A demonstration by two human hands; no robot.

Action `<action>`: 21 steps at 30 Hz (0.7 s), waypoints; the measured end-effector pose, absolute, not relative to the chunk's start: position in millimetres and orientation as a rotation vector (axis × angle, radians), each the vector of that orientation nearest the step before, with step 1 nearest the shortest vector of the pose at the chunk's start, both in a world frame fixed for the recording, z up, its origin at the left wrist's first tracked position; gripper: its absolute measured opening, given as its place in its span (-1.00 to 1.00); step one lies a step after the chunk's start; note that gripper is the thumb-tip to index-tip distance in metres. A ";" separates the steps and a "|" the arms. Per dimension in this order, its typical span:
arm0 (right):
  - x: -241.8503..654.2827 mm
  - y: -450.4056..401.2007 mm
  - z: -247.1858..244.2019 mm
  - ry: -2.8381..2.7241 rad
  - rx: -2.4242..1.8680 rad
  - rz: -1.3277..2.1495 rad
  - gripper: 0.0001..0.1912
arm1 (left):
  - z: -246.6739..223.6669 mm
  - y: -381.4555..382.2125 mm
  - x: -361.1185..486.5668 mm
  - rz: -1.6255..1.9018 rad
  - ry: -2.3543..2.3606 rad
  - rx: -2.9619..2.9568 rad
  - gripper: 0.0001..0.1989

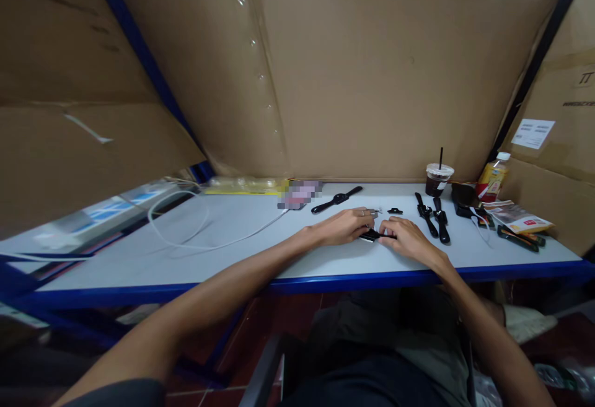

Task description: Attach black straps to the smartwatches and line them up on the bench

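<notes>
Between my two hands lies a black spokeshave [370, 235], low over the table near its front edge. My left hand [344, 226] is closed around its left handle, with a ring on one finger. My right hand [409, 240] grips the opposite end with bent fingers. Just beyond my fingers are a small silver metal piece [379, 210] and a small black part [395, 210]. Another black spokeshave [339, 199] rests behind my left hand. To the right of my right hand lie two more, one spokeshave [425, 214] beside the other spokeshave [440, 221].
A lidded cup with a straw [439, 179], a drink bottle [494, 178], a black case [463, 199] and a plastic packet [520, 216] stand at the right. A blurred-out phone [300, 195] and white cable [232, 245] lie left. Cardboard [353, 72] walls the back.
</notes>
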State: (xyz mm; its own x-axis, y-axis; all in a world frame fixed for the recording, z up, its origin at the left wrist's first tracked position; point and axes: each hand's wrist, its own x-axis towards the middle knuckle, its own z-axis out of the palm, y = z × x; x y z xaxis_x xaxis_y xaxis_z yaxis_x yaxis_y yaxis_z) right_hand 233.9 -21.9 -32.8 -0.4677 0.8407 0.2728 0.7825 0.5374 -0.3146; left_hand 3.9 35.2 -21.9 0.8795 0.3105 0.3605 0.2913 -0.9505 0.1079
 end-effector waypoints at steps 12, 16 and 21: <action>233.8 -22.0 -33.1 -2.377 -1.335 0.199 -0.97 | -22.1 35.9 5.4 0.578 0.600 2.928 -0.82; 233.5 -22.3 -32.5 -2.377 -1.343 0.202 -0.98 | -24.1 39.5 6.8 0.680 0.654 2.828 -0.83; 234.6 -21.3 -33.8 -2.381 -1.328 0.211 -0.97 | -20.9 43.0 3.9 0.808 0.710 2.756 -0.85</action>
State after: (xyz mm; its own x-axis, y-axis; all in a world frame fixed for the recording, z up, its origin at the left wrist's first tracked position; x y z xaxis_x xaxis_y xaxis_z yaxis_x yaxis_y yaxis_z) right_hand 234.6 -21.3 -33.8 -0.4655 0.8419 0.2728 0.7807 0.5359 -0.3215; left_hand 3.9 43.0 -20.9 0.7377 0.4932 0.4610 0.3939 -0.8690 0.2993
